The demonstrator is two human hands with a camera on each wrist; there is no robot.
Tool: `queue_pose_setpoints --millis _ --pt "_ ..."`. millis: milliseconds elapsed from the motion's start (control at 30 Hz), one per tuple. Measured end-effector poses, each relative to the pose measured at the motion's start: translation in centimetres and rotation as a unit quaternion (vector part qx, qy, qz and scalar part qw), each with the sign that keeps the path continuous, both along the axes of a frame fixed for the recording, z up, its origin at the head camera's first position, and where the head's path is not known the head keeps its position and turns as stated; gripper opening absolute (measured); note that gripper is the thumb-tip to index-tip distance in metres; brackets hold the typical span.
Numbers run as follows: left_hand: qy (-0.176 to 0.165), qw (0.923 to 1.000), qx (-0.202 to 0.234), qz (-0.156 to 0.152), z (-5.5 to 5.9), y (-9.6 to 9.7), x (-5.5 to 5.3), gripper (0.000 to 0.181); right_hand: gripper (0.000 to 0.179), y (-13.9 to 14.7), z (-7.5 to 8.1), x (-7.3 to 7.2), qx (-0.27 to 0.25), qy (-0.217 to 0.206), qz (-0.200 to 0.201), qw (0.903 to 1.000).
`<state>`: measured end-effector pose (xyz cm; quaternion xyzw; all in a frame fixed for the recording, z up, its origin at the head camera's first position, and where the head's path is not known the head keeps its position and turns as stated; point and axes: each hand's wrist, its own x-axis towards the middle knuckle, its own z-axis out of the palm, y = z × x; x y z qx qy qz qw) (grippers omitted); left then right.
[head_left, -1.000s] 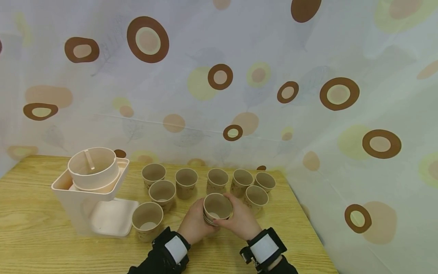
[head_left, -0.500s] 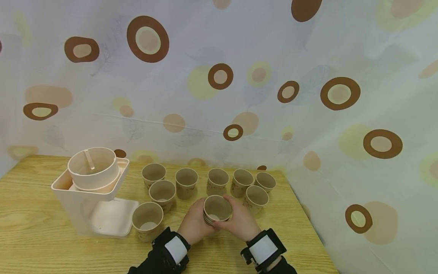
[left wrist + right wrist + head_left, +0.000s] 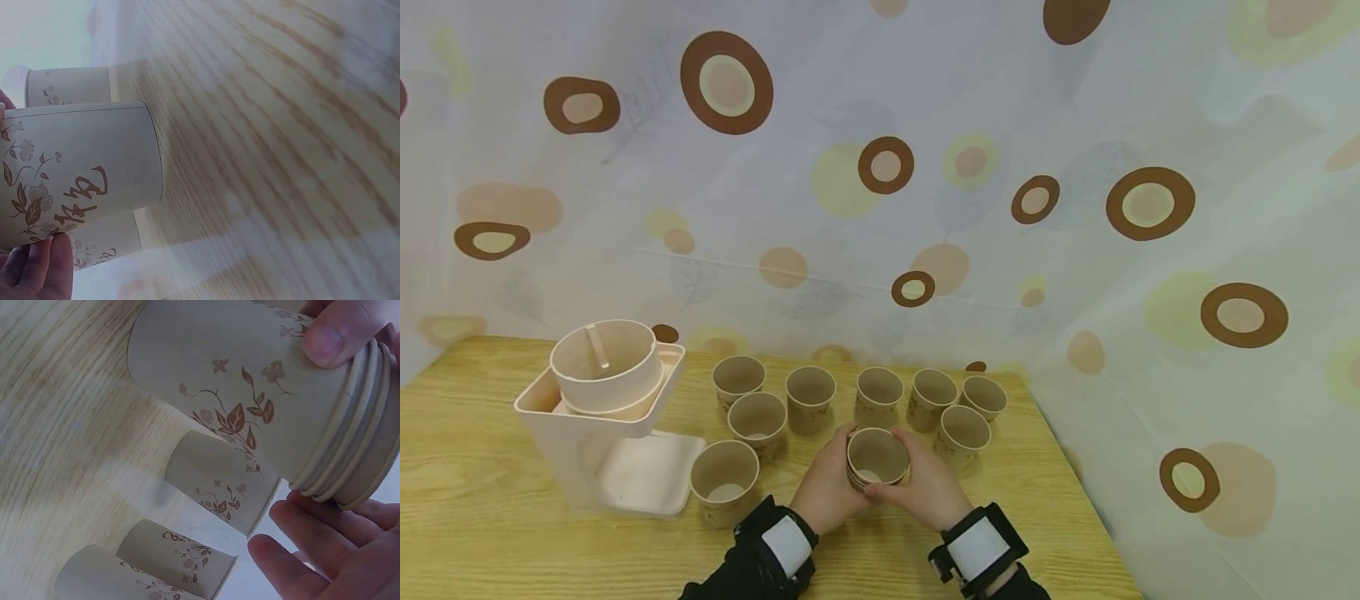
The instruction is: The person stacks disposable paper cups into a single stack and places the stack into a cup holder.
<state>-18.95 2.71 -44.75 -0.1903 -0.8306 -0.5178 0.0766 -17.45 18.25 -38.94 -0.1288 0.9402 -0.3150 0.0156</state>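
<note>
Both hands hold a stack of nested paper cups [image 3: 877, 454], printed with brown flowers and leaves, upright near the table's middle. My left hand [image 3: 829, 492] grips its left side; in the left wrist view, its fingers [image 3: 57, 265] curl against the lower cup wall. My right hand [image 3: 928, 490] is round the right side. The right wrist view shows its thumb [image 3: 325, 344] pressed on the stack [image 3: 237, 394] below several close-set rims, with other fingers at the rims. Much of the left palm is hidden.
Several single paper cups stand upright in an arc behind and beside the hands, including a near-left cup [image 3: 724, 475] and a right cup [image 3: 962, 433]. A pale stand [image 3: 580, 442] bearing a round tub [image 3: 606, 387] is at the left. A patterned cloth [image 3: 820, 208] hangs behind the table.
Since a second ago the stack's top cup sits slightly lower between the hands, and the right thumb has shifted a little down its front. The surrounding cups stay put.
</note>
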Motion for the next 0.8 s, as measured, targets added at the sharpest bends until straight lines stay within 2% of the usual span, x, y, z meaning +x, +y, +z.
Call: queue_pose_setpoints --millis 133,200,367,600,733,800 --pt "0.013 0.9999 0.004 -0.006 0.15 -0.04 0.13 0.072 0.082 -0.03 -0.27 0.08 -0.002 0.002 -0.002 1.0000" --pt "0.007 0.9999 0.007 -0.006 0.21 -0.04 0.11 0.069 0.082 -0.05 -0.39 0.11 -0.004 0.002 -0.002 1.0000" --pt "-0.012 0.9999 0.006 -0.006 0.15 -0.02 -0.03 0.069 0.082 0.01 -0.58 0.00 -0.003 0.005 -0.003 1.0000" --pt "-0.008 0.9999 0.002 -0.006 0.18 -0.07 0.03 0.068 0.082 0.05 -0.62 -0.01 0.004 -0.002 -0.008 1.0000" --pt "-0.029 0.9995 0.011 -0.010 0.25 -0.06 -0.04 0.069 0.072 0.21 -0.60 -0.09 -0.017 -0.011 -0.021 0.9996" --pt "-0.039 0.9990 0.016 -0.013 0.35 -0.03 -0.04 0.069 0.065 0.58 -0.53 -0.28 -0.036 0.002 -0.042 0.9985"
